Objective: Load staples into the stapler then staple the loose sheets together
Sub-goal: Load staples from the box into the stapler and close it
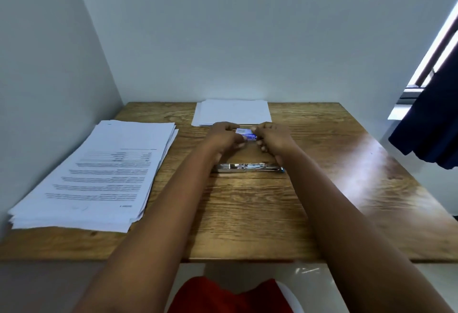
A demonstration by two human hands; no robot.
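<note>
A small blue and white staple box is held above the wooden table between both hands. My left hand pinches its left end and my right hand pinches its right end. Just nearer to me, between my forearms, a metal stapler lies on the table, seemingly swung open flat. A thick stack of printed sheets lies at the left. A smaller pile of blank white sheets sits at the back centre, just beyond my hands.
The table stands in a corner, with walls close behind and to the left. A dark blue cloth hangs at the right beside a window. Red clothing shows below the table's front edge.
</note>
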